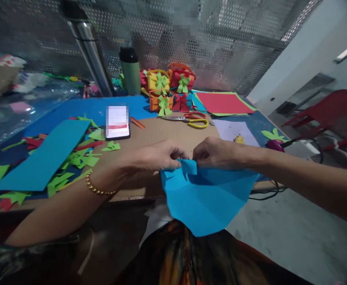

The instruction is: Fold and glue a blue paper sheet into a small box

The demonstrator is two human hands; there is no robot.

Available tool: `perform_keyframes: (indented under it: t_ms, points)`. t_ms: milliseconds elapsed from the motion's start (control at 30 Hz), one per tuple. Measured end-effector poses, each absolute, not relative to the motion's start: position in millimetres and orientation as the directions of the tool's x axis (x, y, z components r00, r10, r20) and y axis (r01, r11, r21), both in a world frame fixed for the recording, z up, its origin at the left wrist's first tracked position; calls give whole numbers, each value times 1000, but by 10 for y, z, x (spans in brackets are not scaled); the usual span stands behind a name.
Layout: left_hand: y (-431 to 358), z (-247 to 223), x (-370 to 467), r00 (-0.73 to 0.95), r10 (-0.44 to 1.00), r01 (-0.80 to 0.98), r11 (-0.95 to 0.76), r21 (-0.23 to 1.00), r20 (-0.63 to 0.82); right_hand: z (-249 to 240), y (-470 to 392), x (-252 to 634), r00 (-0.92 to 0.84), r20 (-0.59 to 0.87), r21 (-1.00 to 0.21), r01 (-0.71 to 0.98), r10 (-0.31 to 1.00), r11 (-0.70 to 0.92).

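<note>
A sheet of blue paper point(205, 202) hangs over the table's front edge toward my lap, its upper edge partly folded into a small flap. My left hand point(169, 154) pinches that upper edge on the left side of the flap. On the other side, my right hand point(210, 152) is closed on the same paper, fingers bent and thumb hidden. The hands are close together, with the flap between them. Beyond them lie scissors point(191, 118) with one red and one yellow handle loop.
Small paper boxes with bows point(163, 101) stand at the back beside a green tumbler point(130, 73) and a steel flask point(91, 55). A phone point(118, 126), a blue paper strip point(47, 156) and green scraps lie left. Red sheets point(223, 103) are stacked back right.
</note>
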State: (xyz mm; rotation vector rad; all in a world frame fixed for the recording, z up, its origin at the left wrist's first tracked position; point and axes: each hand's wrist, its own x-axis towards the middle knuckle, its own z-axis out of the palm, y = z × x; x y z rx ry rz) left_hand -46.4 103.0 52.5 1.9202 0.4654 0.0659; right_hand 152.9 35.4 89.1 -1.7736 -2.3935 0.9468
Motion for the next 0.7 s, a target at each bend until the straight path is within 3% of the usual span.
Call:
perform_keyframes:
  t_ms: [67, 200, 333, 567, 633, 700]
  points:
    - [1003, 499, -444, 923, 324, 313, -323, 893, -206, 868, 338, 1479, -332, -339, -369, 907, 880, 200]
    - [928, 423, -432, 888, 369, 387, -280, 879, -273, 893, 370, 1345, -259, -371, -45, 964, 892, 261]
    - [900, 391, -437, 861, 401, 424, -227, 877, -313, 987, 453, 1250, -252, -497, 79, 940, 830, 333]
    - [972, 358, -435, 870, 356, 445, -270, 854, -341, 956, 490, 1346, -265, -533, 40, 941, 804, 337]
    - [980, 362, -433, 874, 344, 442, -271, 855, -343, 924, 505, 1402, -290, -546, -57, 949, 786, 310]
    - [981, 393, -425, 873, 332, 457, -299, 837, -358, 898, 526, 1459, -366, -564, -232, 930, 740, 283]
